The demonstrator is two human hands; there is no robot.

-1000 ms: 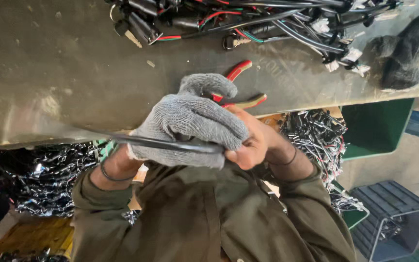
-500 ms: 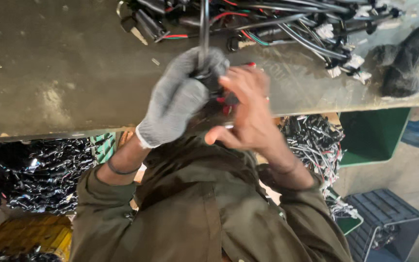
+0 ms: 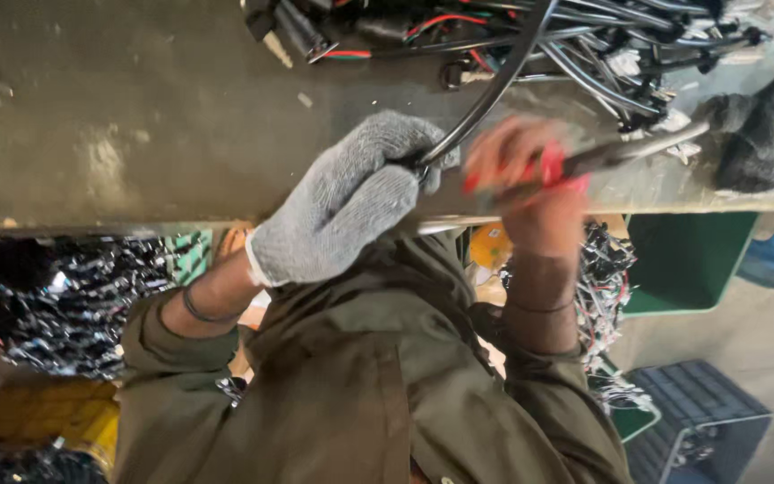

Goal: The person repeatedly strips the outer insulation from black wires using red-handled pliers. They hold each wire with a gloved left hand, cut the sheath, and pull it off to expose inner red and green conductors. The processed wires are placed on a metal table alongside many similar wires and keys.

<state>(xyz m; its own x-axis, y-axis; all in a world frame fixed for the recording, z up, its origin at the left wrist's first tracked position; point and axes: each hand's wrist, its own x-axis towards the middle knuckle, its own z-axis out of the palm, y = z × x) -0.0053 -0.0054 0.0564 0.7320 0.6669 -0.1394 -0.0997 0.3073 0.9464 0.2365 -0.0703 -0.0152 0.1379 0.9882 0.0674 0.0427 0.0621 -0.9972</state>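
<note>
Gloved left hand [image 3: 351, 202] grips a cable [image 3: 494, 81]; right hand [image 3: 530, 179] clasps pliers [image 3: 602, 159] at the counter [image 3: 136, 116] edge. Blurred pliers could nick the glove.

Workshop: worn workbench [image 3: 136, 134] w/ tangled cable pile [image 3: 584, 45], plastic crates [image 3: 700, 421] of wire scrap below.

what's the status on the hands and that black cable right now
Left hand, gloved, shut on black cable. Right hand shut on red-handled pliers. Wire pile behind.
</note>
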